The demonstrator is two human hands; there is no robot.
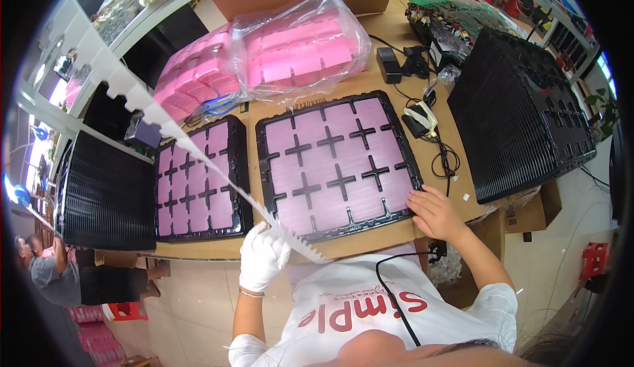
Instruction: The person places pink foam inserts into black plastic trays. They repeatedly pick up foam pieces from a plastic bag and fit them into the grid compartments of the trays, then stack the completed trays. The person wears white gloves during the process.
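Along the near edge of the brown tabletop (462, 177), black crosses (341, 181) pattern the lilac panels (319, 163) of a black tray (266, 162). The strip (135, 88) and left glove (263, 258) are plain white. Bundles (297, 50) toward the far edge are bright pink; the right-edge stack (512, 113), black.

Black power adapter (389, 65); green circuit boards (456, 14), heaped; red stool (595, 259), lower right; leafy plant (605, 111), far right.

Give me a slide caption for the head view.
Gloved left hand holding a notched white strip, bare right hand at the corner of a black tray of pink pieces.
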